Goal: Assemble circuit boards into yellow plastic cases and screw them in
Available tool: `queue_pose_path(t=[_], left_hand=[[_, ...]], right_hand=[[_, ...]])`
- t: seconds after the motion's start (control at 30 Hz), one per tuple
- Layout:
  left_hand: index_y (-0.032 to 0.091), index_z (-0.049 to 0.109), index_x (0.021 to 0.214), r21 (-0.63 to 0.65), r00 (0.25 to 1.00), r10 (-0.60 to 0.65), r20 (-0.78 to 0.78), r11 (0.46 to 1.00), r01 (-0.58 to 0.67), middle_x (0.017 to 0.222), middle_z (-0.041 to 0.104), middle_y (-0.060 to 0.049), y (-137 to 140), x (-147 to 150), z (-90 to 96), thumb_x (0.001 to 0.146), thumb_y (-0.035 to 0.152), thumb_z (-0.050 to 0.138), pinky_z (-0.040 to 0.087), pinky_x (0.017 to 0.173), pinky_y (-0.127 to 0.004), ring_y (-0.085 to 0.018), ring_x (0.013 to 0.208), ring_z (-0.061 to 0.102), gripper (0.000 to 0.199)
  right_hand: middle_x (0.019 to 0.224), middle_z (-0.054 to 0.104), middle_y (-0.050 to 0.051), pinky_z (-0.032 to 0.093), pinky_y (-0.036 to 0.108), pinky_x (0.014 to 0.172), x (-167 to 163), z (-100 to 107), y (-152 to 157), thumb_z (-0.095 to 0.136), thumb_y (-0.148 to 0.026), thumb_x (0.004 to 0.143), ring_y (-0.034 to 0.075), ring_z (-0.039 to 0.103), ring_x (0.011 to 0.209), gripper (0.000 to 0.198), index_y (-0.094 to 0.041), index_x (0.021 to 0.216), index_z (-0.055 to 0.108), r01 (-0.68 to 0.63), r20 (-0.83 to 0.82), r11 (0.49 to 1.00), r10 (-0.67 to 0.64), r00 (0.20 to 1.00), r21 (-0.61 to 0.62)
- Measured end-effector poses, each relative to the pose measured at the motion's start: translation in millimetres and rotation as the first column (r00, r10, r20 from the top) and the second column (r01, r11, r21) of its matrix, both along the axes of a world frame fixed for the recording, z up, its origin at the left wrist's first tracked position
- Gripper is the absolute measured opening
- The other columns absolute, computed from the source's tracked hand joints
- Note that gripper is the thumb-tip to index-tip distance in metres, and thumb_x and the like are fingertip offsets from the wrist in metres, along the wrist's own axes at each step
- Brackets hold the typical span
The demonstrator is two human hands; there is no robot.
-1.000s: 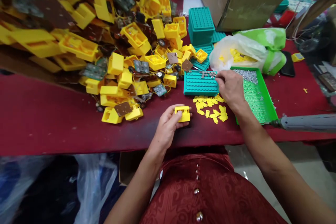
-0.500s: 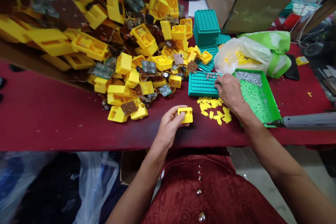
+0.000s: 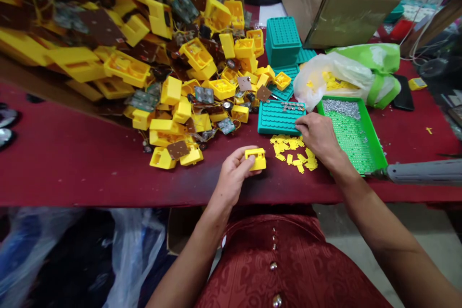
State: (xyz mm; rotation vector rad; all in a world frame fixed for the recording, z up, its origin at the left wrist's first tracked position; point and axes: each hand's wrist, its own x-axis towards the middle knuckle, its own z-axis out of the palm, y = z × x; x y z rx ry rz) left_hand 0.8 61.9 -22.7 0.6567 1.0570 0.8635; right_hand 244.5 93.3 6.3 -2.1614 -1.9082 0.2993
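Note:
My left hand [image 3: 236, 173] grips a small yellow plastic casing [image 3: 259, 160] with an opening in it, held above the table's front part. The thumb lies across its near side. My right hand [image 3: 319, 137] is at the right edge of a teal ridged tray [image 3: 276, 122], thumb and forefinger pinched together. A shiny bit, which looks like a button cell, shows at its fingertips. Several silver button cells [image 3: 292, 106] lie in the tray's upper rows. Just below the tray, small flat yellow covers [image 3: 288, 144] are scattered on the red cloth.
Yellow casings with wires and circuit boards [image 3: 197, 101] spill from a carton at left. A green tray [image 3: 375, 139] of tiny silver screws [image 3: 341, 107] stands at right, beside a grey electric screwdriver [image 3: 422, 171]. Behind are stacked teal trays [image 3: 283, 41], a plastic bag [image 3: 334, 74] and a carton [image 3: 350, 14].
My right hand has moved slightly down and right from the cells' rows to the tray's edge, uncovering more of the cells. My left hand keeps the casing in nearly the same place.

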Motion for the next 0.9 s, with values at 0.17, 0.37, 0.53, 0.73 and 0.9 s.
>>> queue_pose_path(t=[0.17, 0.37, 0.53, 0.73, 0.9], left_hand=[[0.016, 0.073, 0.105, -0.015, 0.999, 0.034, 0.026, 0.999, -0.034, 0.091, 0.081, -0.004, 0, 5, 3.2, 0.059, 0.038, 0.097, 0.063, 0.064, -0.025, -0.018, 0.076, 0.077, 0.056], [0.016, 0.073, 0.103, -0.011, 0.999, 0.022, 0.028, 1.0, -0.022, 0.092, 0.081, -0.005, -1, 8, 4.8, 0.06, 0.038, 0.097, 0.063, 0.065, -0.025, -0.018, 0.076, 0.078, 0.054], [0.016, 0.073, 0.105, -0.007, 0.999, 0.005, 0.033, 1.0, -0.005, 0.095, 0.081, -0.005, 0, 10, 3.9, 0.062, 0.035, 0.096, 0.063, 0.065, -0.024, -0.017, 0.076, 0.077, 0.053], [0.016, 0.072, 0.107, 0.022, 0.999, 0.001, 0.051, 1.0, -0.002, 0.098, 0.078, -0.004, -2, 13, 0.5, 0.071, 0.028, 0.085, 0.064, 0.069, -0.025, -0.016, 0.081, 0.077, 0.039], [0.016, 0.069, 0.112, 0.022, 0.996, -0.012, 0.084, 1.0, 0.01, 0.098, 0.078, -0.004, -4, 15, -6.3, 0.079, 0.021, 0.077, 0.062, 0.07, -0.024, -0.014, 0.082, 0.075, 0.034]], right_hand=[[0.102, 0.077, 0.011, 0.057, 0.038, 0.093, 0, -2, -5, 0.07, -0.011, 0.091, 0.022, 0.072, 0.097, 0.014, -0.013, 0.097, 0.083, -0.009, -0.021, 1.0, 0.009, 1.0, 0.026], [0.093, 0.073, 0.01, 0.054, 0.034, 0.083, 1, -17, -11, 0.067, -0.013, 0.092, 0.017, 0.066, 0.084, 0.013, -0.013, 0.089, 0.08, -0.024, -0.024, 0.994, 0.026, 0.999, 0.109], [0.092, 0.072, 0.012, 0.055, 0.039, 0.086, 8, -24, -8, 0.065, -0.015, 0.092, 0.02, 0.064, 0.085, 0.015, -0.012, 0.088, 0.079, -0.037, -0.013, 0.987, 0.04, 0.999, 0.158], [0.091, 0.07, 0.007, 0.054, 0.035, 0.086, -2, -7, -28, 0.07, -0.022, 0.091, 0.017, 0.064, 0.086, 0.01, -0.017, 0.089, 0.079, -0.026, -0.31, 0.927, 0.152, 0.938, 0.374], [0.085, 0.069, 0.003, 0.048, 0.025, 0.07, -44, -1, -55, 0.074, -0.024, 0.089, 0.011, 0.06, 0.076, 0.008, -0.017, 0.085, 0.075, -0.01, -0.617, 0.965, 0.175, 0.767, 0.261]])
